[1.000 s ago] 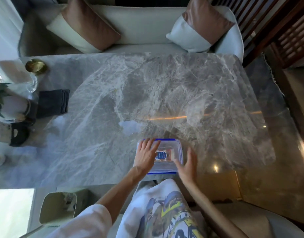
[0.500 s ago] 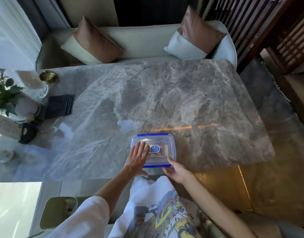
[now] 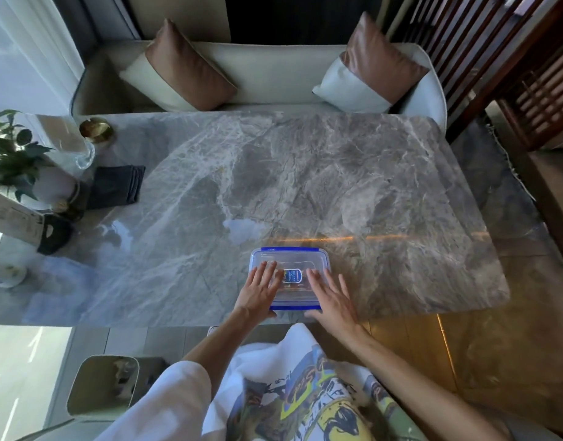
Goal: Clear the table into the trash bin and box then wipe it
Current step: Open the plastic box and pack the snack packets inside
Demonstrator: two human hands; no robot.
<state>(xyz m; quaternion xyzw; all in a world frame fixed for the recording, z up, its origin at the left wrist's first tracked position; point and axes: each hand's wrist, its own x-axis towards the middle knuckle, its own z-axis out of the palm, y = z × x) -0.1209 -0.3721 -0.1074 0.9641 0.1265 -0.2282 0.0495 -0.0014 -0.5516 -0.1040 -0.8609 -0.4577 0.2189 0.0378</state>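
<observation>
**Lidded plastic food box (image 3: 294, 296) under both flat hands, at the near edge of a marble table (image 3: 337, 173)**

Far off to the left of the left hand (image 3: 258, 291), and further from the person, a folded dark cloth (image 3: 116, 184) lies on the marble. On the floor, left of that hand and nearer the person, stands a pale trash bin (image 3: 105, 385) with some rubbish in it.

The left hand lies palm down on the left half of the clear, blue-rimmed lid (image 3: 289, 259). Its fingers are straight, slightly spread and pointing away from the person. Its thumb sits by the box's near left corner. It presses on the lid and grasps nothing.

Between the two hands a blue label (image 3: 292, 275) shows on the lid. What the box holds cannot be made out.

The right hand (image 3: 332, 297) mirrors the left on the right half of the lid. It is palm down, with fingers straight and spread and the thumb at the near edge, and it also grasps nothing. Both forearms reach forward from the body, with the wrists low above the table's near edge. Beyond the right hand the marble runs on to a rounded corner.

The box looks light and stiff, with thin, smooth walls, so it would probably slide easily on the polished stone. Flat palms suit pressing the lid down. For lifting, the surest hold is likely one hand on each short side, with the fingers hooked under the blue rim.
</observation>
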